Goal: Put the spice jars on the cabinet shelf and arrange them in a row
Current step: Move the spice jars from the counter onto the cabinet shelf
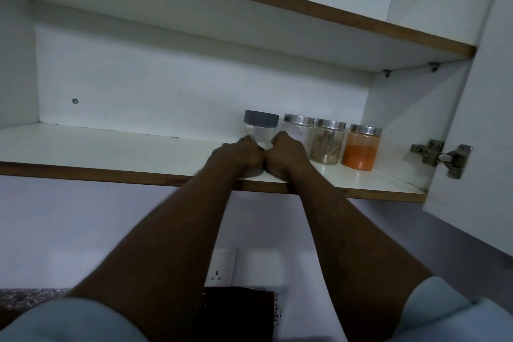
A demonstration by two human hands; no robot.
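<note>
Several spice jars stand in a row at the right end of the white cabinet shelf. The grey-lidded clear jar is leftmost. My left hand and my right hand grip its lower part from either side, knuckles touching. To its right stand a silver-lidded jar with white contents, a jar of brown sticks and a jar of orange powder. The grey-lidded jar's base is hidden behind my hands.
The shelf's left half is bare, with a brown front edge. A second shelf runs above. The open cabinet door with its metal hinge stands at the right. A wall socket sits below.
</note>
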